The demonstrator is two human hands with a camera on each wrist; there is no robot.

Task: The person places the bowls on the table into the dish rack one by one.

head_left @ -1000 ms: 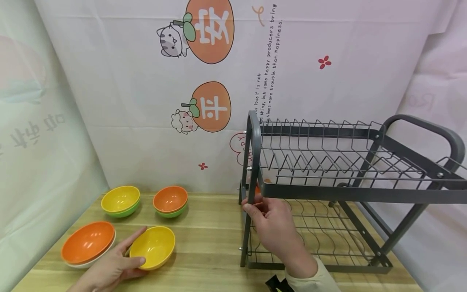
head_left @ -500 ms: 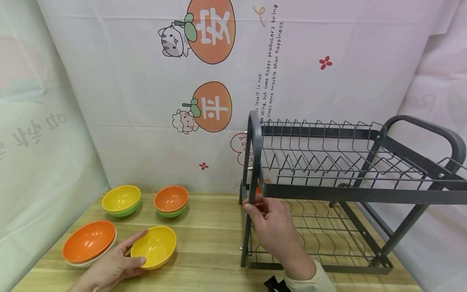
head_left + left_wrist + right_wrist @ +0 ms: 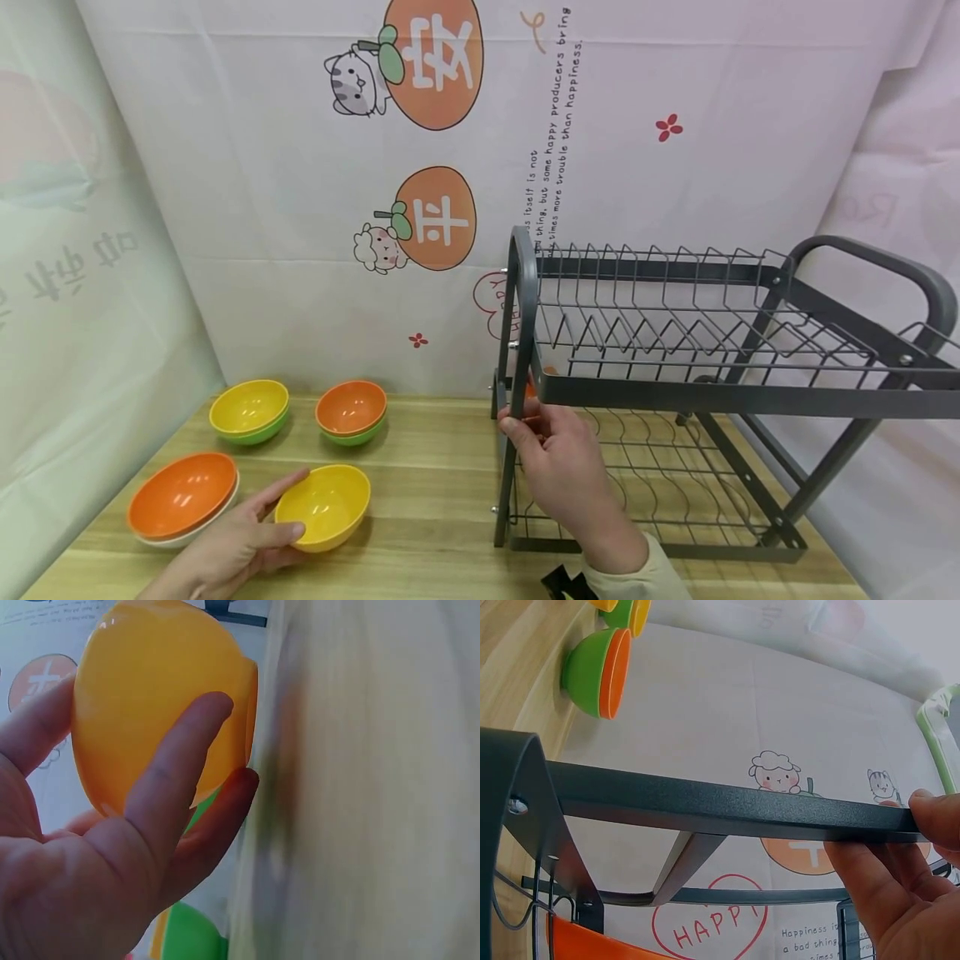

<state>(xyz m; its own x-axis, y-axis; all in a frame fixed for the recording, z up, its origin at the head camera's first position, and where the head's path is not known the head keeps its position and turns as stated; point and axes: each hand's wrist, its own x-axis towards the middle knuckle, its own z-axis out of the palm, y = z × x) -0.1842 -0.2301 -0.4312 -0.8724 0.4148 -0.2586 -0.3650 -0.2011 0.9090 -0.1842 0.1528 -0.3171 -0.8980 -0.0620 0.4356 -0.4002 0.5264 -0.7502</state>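
A small yellow bowl (image 3: pixel 324 508) is held by my left hand (image 3: pixel 236 537) at the front left of the table. In the left wrist view, the left fingers spread around the outside of the yellow bowl (image 3: pixel 154 697), and its base faces the wooden surface closely; whether they touch I cannot tell. My right hand (image 3: pixel 562 467) grips the front left post of a dark grey two-tier dish rack (image 3: pixel 705 397). Thumb and fingers wrap that post (image 3: pixel 735 810) in the right wrist view. An orange thing (image 3: pixel 600 945), mostly hidden, sits low in the rack there.
Behind the left hand stand a yellow bowl (image 3: pixel 249 407) stacked in a green one and an orange bowl (image 3: pixel 351 408) stacked in another green one. A larger orange bowl (image 3: pixel 182 496) rests in a white one at the left. A printed cloth (image 3: pixel 315 308) hangs behind the table.
My left hand and the yellow bowl have shifted slightly to the right. The right hand keeps its hold on the rack's post, and the rack stays put.
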